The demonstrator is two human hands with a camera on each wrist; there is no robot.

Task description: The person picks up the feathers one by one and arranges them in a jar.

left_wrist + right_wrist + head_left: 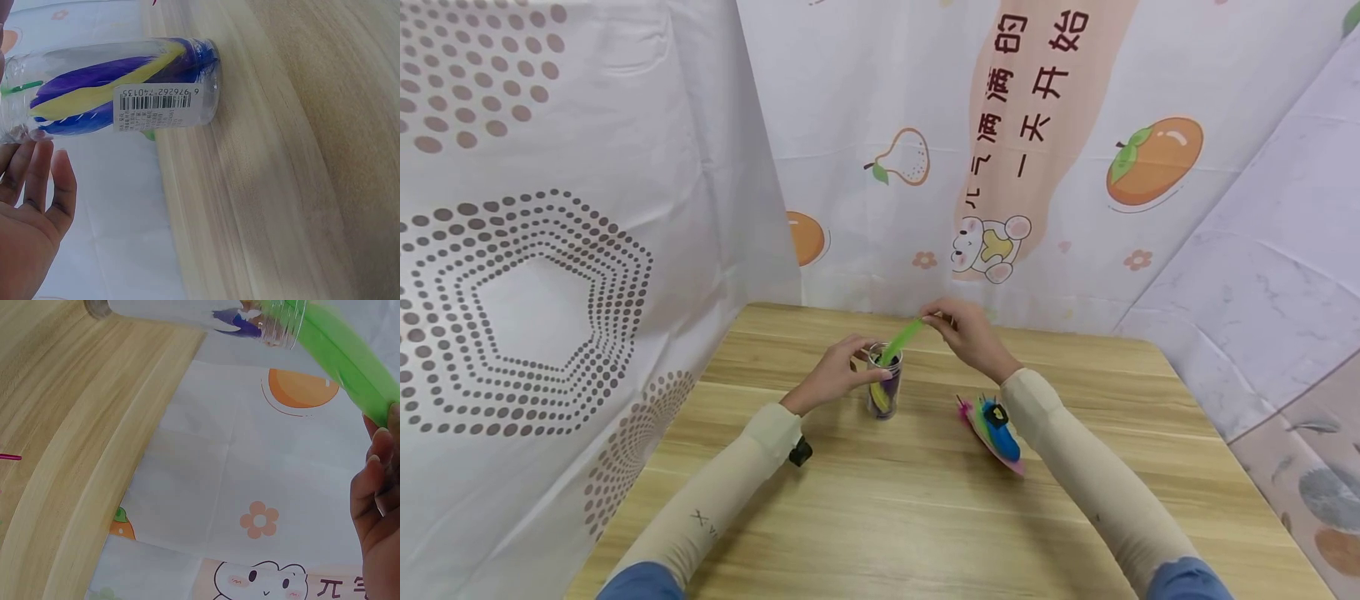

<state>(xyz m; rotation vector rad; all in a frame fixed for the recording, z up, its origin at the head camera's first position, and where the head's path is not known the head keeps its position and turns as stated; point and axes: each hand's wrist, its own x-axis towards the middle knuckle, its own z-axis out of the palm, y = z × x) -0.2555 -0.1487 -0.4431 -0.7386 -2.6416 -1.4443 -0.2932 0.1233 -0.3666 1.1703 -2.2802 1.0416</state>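
A clear plastic jar [883,408] stands upright on the table, with purple, yellow and blue feathers [103,87] inside. My left hand [835,377] holds the jar near its mouth, thumb on the near side and fingers behind. A printed barcode label [156,106] is stuck on the jar's wall. Between thumb and fingertips, my right hand [973,337] pinches one end of a bright green feather [902,340]. The feather slants down, its other end inside the jar's mouth. In the left wrist view a thin green quill [25,86] shows within the jar.
Right of the jar, near the right forearm, lies a small pile of pink, green and blue feathers [1000,437], with a black piece marked yellow on top. The wooden table [880,517] meets a printed cloth [865,83] along its back edge.
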